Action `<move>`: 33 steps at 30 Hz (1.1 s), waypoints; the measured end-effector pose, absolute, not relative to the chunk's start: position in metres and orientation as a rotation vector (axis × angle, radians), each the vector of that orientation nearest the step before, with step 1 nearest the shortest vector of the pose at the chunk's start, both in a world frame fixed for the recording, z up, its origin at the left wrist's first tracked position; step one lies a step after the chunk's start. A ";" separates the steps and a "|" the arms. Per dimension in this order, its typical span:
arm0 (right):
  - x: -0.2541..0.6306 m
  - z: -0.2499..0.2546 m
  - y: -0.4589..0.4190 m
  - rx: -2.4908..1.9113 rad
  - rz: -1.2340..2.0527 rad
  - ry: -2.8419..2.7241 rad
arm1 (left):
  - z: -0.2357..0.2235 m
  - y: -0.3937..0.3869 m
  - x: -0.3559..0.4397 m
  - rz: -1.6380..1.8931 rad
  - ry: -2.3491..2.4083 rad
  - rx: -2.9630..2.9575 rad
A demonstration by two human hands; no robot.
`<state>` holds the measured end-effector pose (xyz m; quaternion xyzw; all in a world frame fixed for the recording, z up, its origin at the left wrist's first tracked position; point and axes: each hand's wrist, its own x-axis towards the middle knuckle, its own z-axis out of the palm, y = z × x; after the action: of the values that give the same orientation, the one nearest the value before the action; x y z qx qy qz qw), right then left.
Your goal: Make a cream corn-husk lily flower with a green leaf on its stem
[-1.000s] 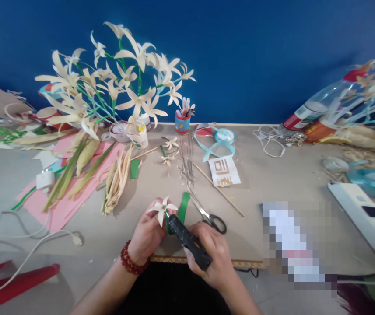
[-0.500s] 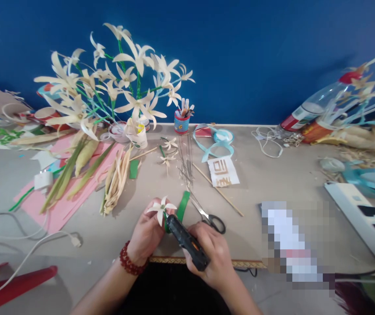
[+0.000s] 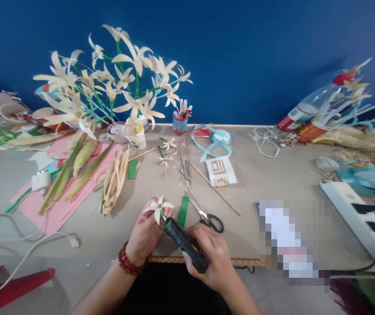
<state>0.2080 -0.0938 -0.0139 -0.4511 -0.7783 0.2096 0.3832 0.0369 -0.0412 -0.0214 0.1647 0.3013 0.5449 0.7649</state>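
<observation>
My left hand (image 3: 148, 231) is closed around a small white flower (image 3: 159, 208) whose pale petals spread out above the fingers. My right hand (image 3: 211, 253) grips a black glue gun (image 3: 185, 243) with an orange mark on its side. Its nozzle points up and left and meets the flower near its base; whether glue comes out I cannot tell. Just behind the hands lie a green strip (image 3: 183, 211) and scissors with black handles (image 3: 214, 222). Two small finished flowers (image 3: 165, 160) lie further back on the table.
White flowers on green stems (image 3: 134, 100) rise at the back left. Dried husks (image 3: 117, 183) and pink paper (image 3: 56, 218) lie left. Behind are thin wires (image 3: 183, 164), a stick (image 3: 218, 191) and blue ribbon (image 3: 222, 136). A power strip (image 3: 354, 223) is at right.
Both hands, the flower and the glue gun hold nearly the same pose. The flower has shifted slightly left and up, and the whole view has moved a little.
</observation>
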 end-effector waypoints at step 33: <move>0.301 -0.030 -0.043 -2.074 -0.217 -2.015 | -0.025 -0.042 0.034 1.182 0.491 0.394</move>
<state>0.3008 -0.0427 -0.0298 -0.7100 -0.6899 -0.0741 0.1206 0.0344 -0.0421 -0.0254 0.1825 0.2276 0.5480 0.7840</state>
